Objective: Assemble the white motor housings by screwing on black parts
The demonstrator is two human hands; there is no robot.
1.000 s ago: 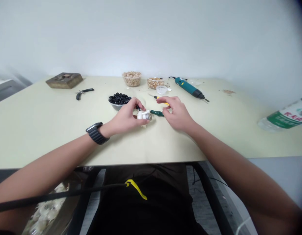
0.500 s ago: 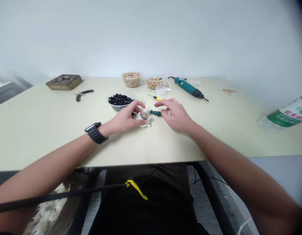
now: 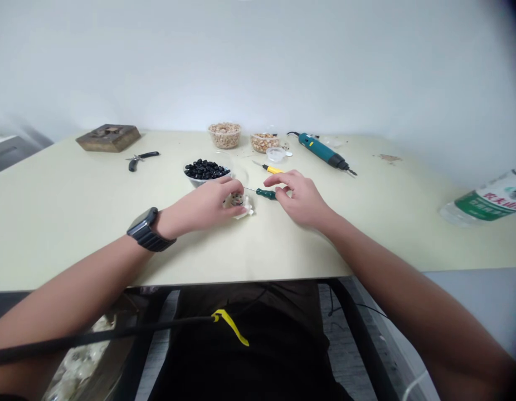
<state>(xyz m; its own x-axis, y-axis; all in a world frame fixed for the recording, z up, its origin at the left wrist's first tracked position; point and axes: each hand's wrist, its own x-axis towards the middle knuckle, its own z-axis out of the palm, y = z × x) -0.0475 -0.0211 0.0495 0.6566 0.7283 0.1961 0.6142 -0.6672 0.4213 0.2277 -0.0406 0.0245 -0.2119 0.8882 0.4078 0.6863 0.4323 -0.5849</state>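
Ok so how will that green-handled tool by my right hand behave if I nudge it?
The tool would probably roll, since its handle looks rounded. That glossy finish might feel slippery. The thin, straight shaft looks fairly stiff.

On the counter we see a wooden block near some pliers, two tubs by the wall, a teal drill and a green-labelled bottle.

The left hand now sits slightly nearer 9 o'clock, fingers curled further over; the white part's round face, formerly toward 3 o'clock, points upward.
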